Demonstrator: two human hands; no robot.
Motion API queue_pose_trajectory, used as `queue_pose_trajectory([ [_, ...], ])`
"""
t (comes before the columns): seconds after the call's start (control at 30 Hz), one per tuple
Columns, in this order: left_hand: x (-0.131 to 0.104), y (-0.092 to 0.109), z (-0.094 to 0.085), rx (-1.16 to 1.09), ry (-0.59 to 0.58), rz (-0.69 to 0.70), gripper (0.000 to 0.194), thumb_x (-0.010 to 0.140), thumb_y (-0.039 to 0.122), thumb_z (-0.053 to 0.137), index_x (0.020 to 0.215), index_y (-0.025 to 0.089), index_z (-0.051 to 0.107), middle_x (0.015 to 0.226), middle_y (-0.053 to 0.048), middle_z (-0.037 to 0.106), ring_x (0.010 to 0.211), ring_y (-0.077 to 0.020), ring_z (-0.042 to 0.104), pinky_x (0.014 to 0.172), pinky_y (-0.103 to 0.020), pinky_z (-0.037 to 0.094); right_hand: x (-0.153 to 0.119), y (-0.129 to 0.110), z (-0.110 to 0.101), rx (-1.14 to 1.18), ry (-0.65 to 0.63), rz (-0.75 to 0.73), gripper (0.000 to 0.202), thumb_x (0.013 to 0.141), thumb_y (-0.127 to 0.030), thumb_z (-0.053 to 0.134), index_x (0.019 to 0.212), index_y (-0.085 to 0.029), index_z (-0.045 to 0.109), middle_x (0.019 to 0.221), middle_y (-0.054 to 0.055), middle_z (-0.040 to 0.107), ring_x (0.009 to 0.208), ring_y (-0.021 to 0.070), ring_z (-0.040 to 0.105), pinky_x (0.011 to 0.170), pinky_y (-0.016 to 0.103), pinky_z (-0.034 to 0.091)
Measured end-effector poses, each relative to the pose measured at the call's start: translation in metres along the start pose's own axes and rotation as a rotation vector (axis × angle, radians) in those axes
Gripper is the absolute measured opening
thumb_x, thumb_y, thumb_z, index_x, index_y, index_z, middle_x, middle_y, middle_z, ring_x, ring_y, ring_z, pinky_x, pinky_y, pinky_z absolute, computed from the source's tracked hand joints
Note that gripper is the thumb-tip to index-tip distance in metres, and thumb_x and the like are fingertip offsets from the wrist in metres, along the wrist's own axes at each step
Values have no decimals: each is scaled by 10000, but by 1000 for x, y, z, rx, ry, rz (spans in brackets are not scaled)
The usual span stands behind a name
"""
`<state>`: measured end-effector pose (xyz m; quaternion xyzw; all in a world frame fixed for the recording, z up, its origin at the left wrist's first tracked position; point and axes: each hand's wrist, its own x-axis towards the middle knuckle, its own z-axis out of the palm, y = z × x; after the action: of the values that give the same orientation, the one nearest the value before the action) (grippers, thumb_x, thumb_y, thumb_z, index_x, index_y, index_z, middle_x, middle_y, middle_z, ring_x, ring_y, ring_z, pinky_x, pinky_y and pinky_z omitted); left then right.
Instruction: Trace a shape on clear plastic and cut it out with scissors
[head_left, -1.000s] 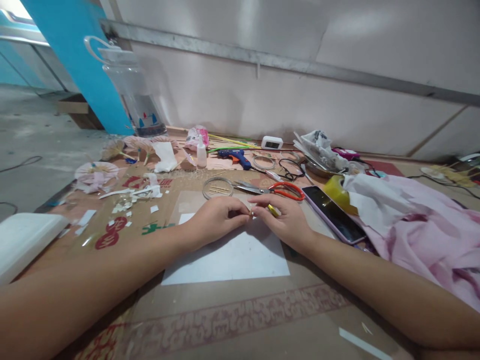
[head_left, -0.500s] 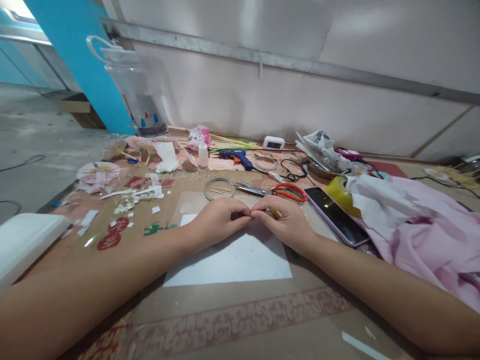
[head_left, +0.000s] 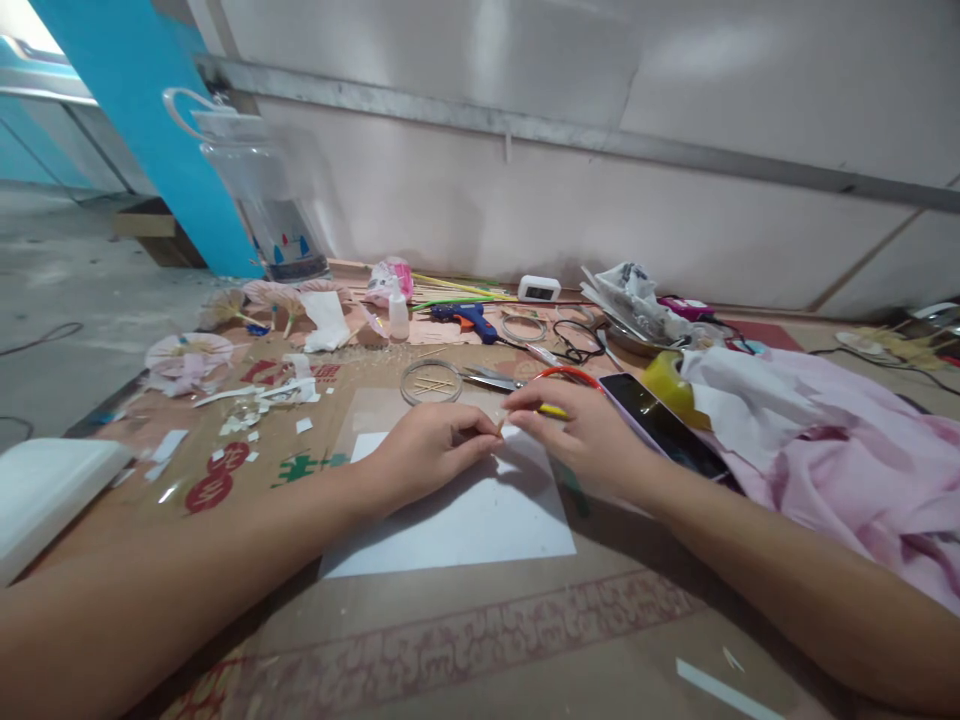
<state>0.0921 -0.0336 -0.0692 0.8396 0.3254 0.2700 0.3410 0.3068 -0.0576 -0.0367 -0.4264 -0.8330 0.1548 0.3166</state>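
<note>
My left hand hovers over a white sheet of paper, thumb and forefinger pinching a tiny light-brown sliver. Just right of it is my right hand, its thumb and forefinger close together and slightly apart from the left fingertips. A slim yellow object shows between the right hand's fingers; most of it is hidden. Behind the hands lie scissors with orange-red handles, partly covered by the right hand. Thin wooden sticks lie within a wire coil.
A phone, a yellow tape roll and pink cloth lie to the right. A blue glue gun and small bottle are behind. Paper scraps and a large water bottle are on the left.
My hands, whose fingertips met before, have parted a little, the right one moving rightward. The small sliver now shows at the left fingertips, and more of the yellow object is visible.
</note>
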Motion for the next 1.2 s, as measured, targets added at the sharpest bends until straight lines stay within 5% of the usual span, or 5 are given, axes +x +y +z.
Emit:
queue_pose_trajectory([
  [0.2, 1, 4, -3, -131, 42, -133, 209, 898, 338, 590, 785, 184, 674, 751, 8, 733, 715, -124, 660, 684, -234, 470, 12, 28, -31, -338, -148, 141, 324, 876, -209, 581, 1190, -186, 659, 1178, 101, 702, 1066, 255, 644, 907, 372, 477],
  [0.53, 1, 5, -3, -297, 16, -224, 187, 886, 319, 604, 800, 176, 690, 762, -9, 745, 726, -129, 696, 686, -230, 504, 10, 42, -20, -605, -339, 113, 505, 861, -187, 557, 1362, -245, 569, 1088, 110, 669, 937, 262, 624, 780, 336, 446],
  [0.8, 0, 1, -4, -356, 20, -245, 202, 900, 342, 586, 831, 175, 675, 775, -10, 731, 754, -133, 712, 660, -215, 493, 9, 46, -29, -605, -166, 232, 426, 841, -277, 611, 1261, -206, 619, 1087, 133, 603, 847, 240, 603, 680, 297, 415],
  [0.97, 1, 1, -4, -342, 14, -246, 224, 903, 367, 581, 844, 176, 681, 779, -13, 717, 746, -140, 712, 603, -210, 469, 12, 33, -53, -298, -343, 242, 433, 860, -516, 582, 1147, -204, 670, 815, 38, 694, 705, 213, 601, 629, 278, 408],
  [1.2, 1, 4, -5, -312, 37, -237, 219, 902, 355, 573, 843, 176, 685, 771, -9, 705, 722, -132, 688, 646, -230, 492, 6, 23, -60, -216, -340, 244, 408, 877, -472, 580, 1231, -275, 627, 828, 17, 721, 691, 216, 632, 632, 290, 464],
])
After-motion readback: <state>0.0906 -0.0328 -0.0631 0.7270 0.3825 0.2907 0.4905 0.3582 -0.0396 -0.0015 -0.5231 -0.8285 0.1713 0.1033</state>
